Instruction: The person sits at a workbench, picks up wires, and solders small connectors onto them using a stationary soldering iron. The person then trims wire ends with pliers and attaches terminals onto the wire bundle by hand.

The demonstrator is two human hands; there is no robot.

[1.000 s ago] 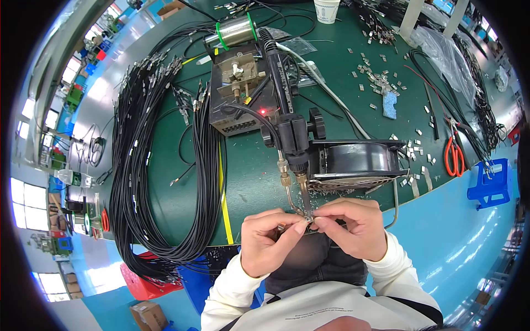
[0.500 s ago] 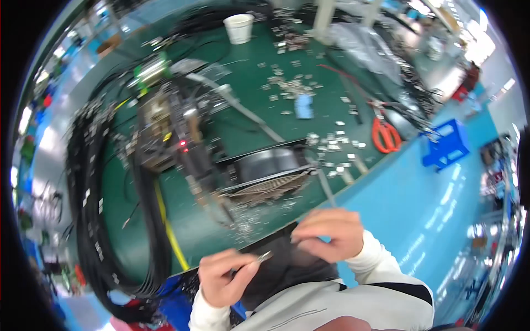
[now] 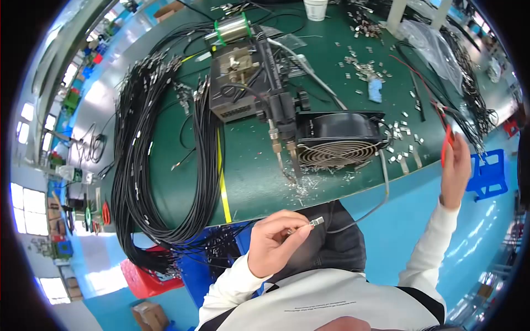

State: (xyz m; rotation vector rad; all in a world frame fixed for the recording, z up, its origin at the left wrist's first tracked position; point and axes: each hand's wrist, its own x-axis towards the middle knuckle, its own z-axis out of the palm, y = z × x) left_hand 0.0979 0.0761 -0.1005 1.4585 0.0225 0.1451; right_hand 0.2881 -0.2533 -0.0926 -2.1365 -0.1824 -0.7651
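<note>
1. Our left hand (image 3: 279,243) is in front of the worktop (image 3: 251,187), over our legs (image 3: 348,237). Its thumb and fingers are pinched together on a small metal plug (image 3: 317,222), with the shiny end poking out.
2. The plug is small and only its back part is held. It could slip and drop onto our legs or the floor if the pinch gets loose, most likely while we look at the other side.
3. Our right hand (image 3: 456,168) is far out to the side, with its fingers touching the red handles (image 3: 448,144) of the cutters. We cannot tell if they are clamped tight.
4. The cutters lie by some thin wires (image 3: 425,83). A handle or blade could catch on one and drag it along if pulled fast.
5. Little metal bits (image 3: 406,132) lie between the fan (image 3: 342,154) and the cutters. A low sweep of the arm could knock some off the edge.
6. The iron tip (image 3: 296,165) points down near the front edge, just beside the fan. It may be hot, so a hand that comes too close could get burned.
7. A grey cord (image 3: 386,187) hangs over the edge near our legs. A knee or sleeve could snag it and tug the fan.
</note>
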